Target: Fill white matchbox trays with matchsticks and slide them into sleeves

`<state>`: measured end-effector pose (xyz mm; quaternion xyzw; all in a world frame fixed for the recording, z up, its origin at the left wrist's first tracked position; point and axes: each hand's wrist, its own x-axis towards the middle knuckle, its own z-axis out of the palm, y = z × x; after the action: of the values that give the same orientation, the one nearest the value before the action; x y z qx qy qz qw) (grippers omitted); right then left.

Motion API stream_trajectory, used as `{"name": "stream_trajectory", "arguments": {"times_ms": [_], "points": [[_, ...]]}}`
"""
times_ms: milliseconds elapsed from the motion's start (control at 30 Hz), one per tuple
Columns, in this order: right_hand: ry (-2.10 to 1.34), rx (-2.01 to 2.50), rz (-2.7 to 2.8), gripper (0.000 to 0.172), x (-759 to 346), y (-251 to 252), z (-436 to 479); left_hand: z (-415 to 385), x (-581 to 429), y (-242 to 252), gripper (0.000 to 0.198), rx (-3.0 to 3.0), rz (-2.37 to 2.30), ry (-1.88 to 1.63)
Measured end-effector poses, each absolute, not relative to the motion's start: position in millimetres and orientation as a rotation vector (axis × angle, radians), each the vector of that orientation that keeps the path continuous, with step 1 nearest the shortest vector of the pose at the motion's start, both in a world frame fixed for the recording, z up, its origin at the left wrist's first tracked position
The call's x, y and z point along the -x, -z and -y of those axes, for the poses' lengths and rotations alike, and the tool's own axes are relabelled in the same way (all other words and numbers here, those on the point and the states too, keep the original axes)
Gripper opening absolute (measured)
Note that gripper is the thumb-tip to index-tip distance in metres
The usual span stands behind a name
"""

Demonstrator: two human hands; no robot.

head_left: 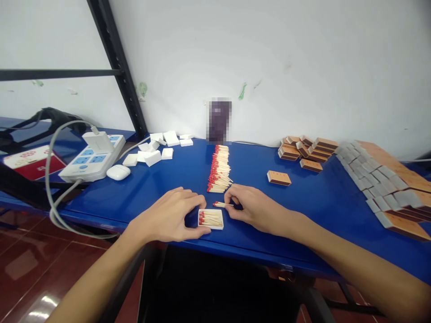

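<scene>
Between fingers of left hand (171, 215), gripping tray (217, 227); between those of right hand (252, 207), pinching matches (221, 205). Prob mid-fill, needs lowering in neatly.

I see a white tray (217, 227) lying open, red-tipped matches (208, 219) inside, heads leftward; a few pinched matches (219, 204) just beyond; a long pile (219, 168) farther back.

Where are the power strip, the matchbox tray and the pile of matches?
Power strip (90, 159): head view, on its top face.
Matchbox tray (217, 227): head view, on its near wall.
Pile of matches (221, 169): head view, on sticks around its middle.
</scene>
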<state>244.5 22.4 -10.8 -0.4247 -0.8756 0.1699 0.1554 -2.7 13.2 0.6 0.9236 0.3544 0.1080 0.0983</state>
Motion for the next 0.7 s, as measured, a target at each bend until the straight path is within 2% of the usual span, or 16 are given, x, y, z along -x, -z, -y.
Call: {"name": "stream_trajectory", "arguments": {"times_ms": [167,433,700], "points": [[-0.489,1.282,2.538,0.008,-242,5,-18,-13,2,-1,0.034,-2.73,-1.055,-0.314],[-0.255,1.227,2.656,0.011,-244,8,-16,-12,2,0,0.035,-2.72,-1.044,-0.313],[-0.456,1.027,2.514,0.008,-237,6,-10,-12,1,-1,0.038,-2.72,-1.064,-0.306]]}}
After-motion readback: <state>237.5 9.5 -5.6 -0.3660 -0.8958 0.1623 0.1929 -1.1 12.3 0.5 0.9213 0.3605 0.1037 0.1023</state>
